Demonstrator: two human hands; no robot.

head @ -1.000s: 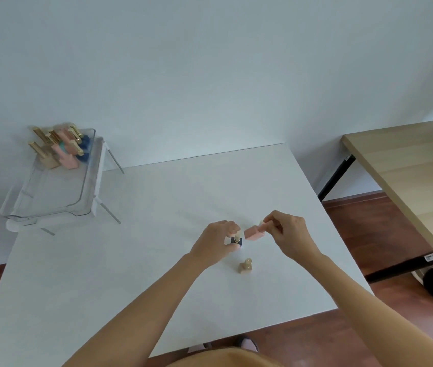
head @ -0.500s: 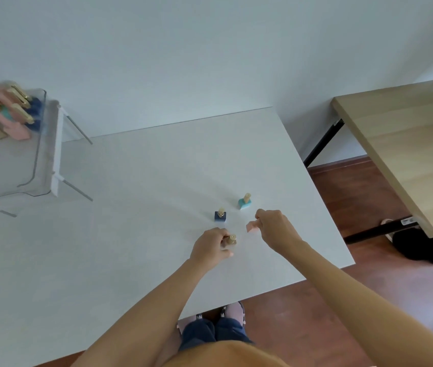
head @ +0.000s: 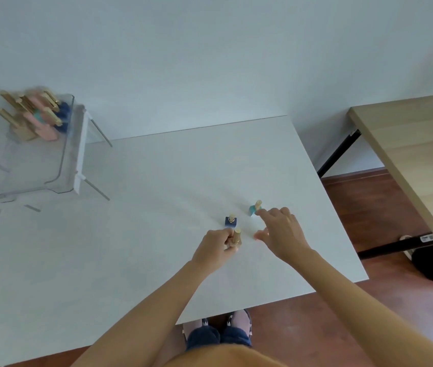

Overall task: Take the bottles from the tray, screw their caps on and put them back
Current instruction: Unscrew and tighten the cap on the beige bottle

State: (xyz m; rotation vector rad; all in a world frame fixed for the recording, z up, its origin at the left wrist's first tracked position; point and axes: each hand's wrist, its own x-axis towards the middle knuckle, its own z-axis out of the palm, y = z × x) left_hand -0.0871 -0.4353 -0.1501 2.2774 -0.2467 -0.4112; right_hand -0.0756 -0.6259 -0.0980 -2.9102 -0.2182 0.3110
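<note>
Your left hand [head: 216,247] sits near the middle of the white table [head: 143,207], forearm coming in from about 7 o'clock, fingers curled round a small beige bottle [head: 236,238] that stands on the tabletop. The bottle's long axis runs upright, its gold cap pointing up and leaning slightly toward 12 o'clock as the wide lens shows it; only the cap and a sliver of the body clear your fingers. Your right hand [head: 280,231] reaches in from 4 o'clock, palm down and spread wide — index finger stretched toward 11 o'clock, thumb splayed toward 9 o'clock, and nothing in its grasp. The index fingertip is at the teal bottle [head: 254,208], which stands upright at roughly 1 o'clock from your left hand; whether the finger actually touches it you cannot tell from here. A dark blue bottle [head: 230,220] stands just beyond your left knuckles at 12 o'clock, also upright with its gold cap pointing up, near the beige one but apart from it. The three bottles form a small cluster toward the table's right half. Far off at 10 o'clock, the clear tray [head: 64,165] stands on thin legs at the table's left rear corner, and a group of capped bottles [head: 38,117] — pink, beige, blue, with long gold caps slanting toward 10 o'clock — is packed at its far end, blurred. A wooden table [head: 416,144] stands at 2 o'clock.
</note>
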